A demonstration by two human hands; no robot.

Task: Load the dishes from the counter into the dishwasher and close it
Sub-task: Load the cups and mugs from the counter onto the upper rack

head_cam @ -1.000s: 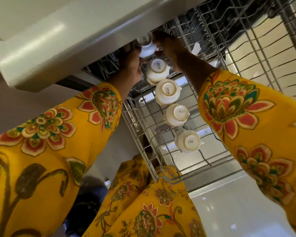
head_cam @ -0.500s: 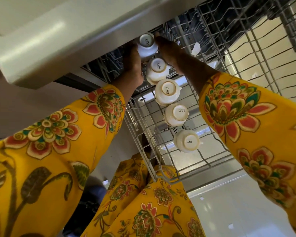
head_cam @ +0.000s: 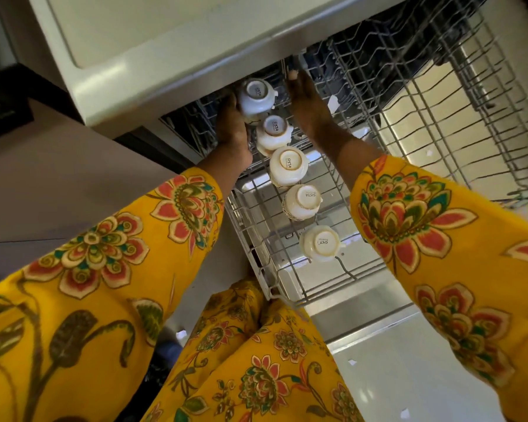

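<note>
Several white cups stand upside down in a row on the pulled-out upper rack point(head_cam: 245, 229) of the dishwasher. The nearest cup point(head_cam: 319, 243) is by the rack's front, then the middle cups point(head_cam: 288, 166) follow toward the back. The farthest cup point(head_cam: 255, 97) sits tilted under the counter edge, with my left hand point(head_cam: 232, 132) wrapped around its left side and underside. My right hand point(head_cam: 308, 108) is just right of that cup, fingers stretched out flat and apart from it, holding nothing.
The pale counter edge point(head_cam: 165, 65) overhangs the back of the rack. The rack's right half point(head_cam: 424, 111) is bare wire tines. The open dishwasher door point(head_cam: 363, 306) lies below, and the shiny floor point(head_cam: 409, 376) is at lower right. My yellow floral sleeves and clothing fill the foreground.
My right hand has let go of the farthest cup and opened flat beside it. The left hand stays on that cup, which has shifted slightly toward the rack's back.
</note>
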